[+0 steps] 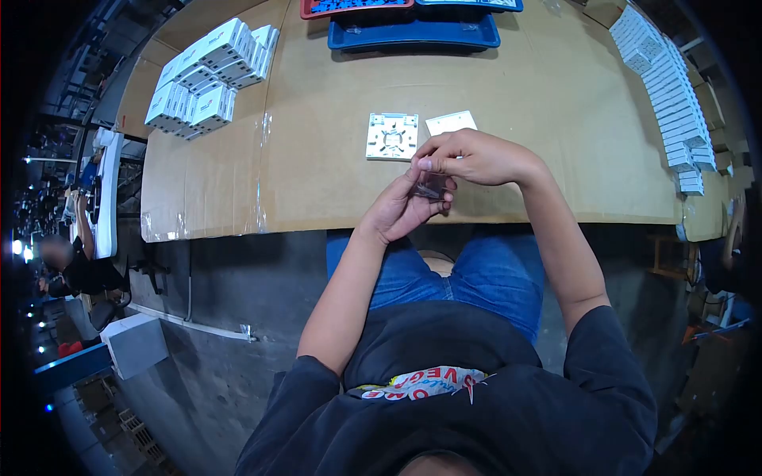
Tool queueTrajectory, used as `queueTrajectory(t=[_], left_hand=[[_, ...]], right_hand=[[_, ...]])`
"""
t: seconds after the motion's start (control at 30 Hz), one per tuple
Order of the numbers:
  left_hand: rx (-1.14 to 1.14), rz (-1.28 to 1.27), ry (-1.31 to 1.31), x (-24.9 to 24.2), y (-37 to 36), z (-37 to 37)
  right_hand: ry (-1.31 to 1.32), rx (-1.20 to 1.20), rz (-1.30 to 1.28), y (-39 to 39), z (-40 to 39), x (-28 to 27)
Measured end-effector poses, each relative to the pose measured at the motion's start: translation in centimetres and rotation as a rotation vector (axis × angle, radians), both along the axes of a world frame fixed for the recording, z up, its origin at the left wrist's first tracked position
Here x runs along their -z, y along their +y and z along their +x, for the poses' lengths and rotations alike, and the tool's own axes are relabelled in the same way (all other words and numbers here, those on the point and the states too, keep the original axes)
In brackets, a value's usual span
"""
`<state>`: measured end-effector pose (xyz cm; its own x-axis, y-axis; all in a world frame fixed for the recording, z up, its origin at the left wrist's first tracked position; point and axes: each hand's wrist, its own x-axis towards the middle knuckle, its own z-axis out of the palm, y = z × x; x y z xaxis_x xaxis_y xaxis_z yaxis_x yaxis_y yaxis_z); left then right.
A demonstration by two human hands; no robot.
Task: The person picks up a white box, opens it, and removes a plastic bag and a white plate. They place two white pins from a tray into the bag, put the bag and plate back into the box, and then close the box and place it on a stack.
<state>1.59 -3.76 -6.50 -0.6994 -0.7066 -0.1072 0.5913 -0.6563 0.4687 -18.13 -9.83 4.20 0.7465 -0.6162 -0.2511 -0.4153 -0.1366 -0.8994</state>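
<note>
In front of my body, at the table's near edge, both hands meet around a small see-through plastic bag (431, 187) with something dark in it. My left hand (401, 208) is below, its fingers curled round the bag and its thumb near the top. From above, my right hand (476, 155) pinches at the bag's upper edge; its exact grip is partly hidden. Just beyond the hands lies a white square plastic housing (392, 137) with a dark-marked round middle. Next to it is a plain white plate (451, 121), partly covered by my right hand.
Stacked white boxes (210, 75) stand at the table's left. A long row of white stacked pieces (671, 99) lines the right side. Blue trays (413, 36) and a red tray (357, 9) with blue parts sit at the back. Another person (87, 254) is at far left.
</note>
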Motion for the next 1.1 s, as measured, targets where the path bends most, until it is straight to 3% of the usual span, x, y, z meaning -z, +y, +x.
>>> queueTrajectory(t=[0.13, 0.33, 0.53, 0.67, 0.8, 1.0, 1.1], left_hand=[[-0.035, 0.008, -0.037, 0.0, 0.2, -0.1], [-0.032, 0.01, 0.004, 0.5, 0.1, 0.0], [-0.037, -0.003, -0.009, 0.3, 0.3, -0.1], [-0.015, 0.016, 0.053, 1.2, 0.0, 0.1], [-0.005, 0.118, 0.121, -0.3, 0.0, -0.2], [-0.005, 0.155, 0.145, -0.9, -0.2, 0.0], [0.014, 0.162, 0.15, -0.6, -0.4, 0.0]], right_hand=[[0.13, -0.059, -0.008, 0.3, 0.5, -0.6], [0.026, 0.036, 0.06, 0.1, 0.2, -0.1], [0.107, -0.069, 0.095, 0.2, 0.8, 0.5], [0.025, -0.047, 0.062, -0.3, 0.1, 0.4], [-0.204, 0.106, -0.027, -4.0, -2.7, 0.8], [-0.253, 0.628, -0.36, -14.7, -6.7, -0.4], [-0.102, 0.742, -0.599, -21.9, -9.3, 0.3]])
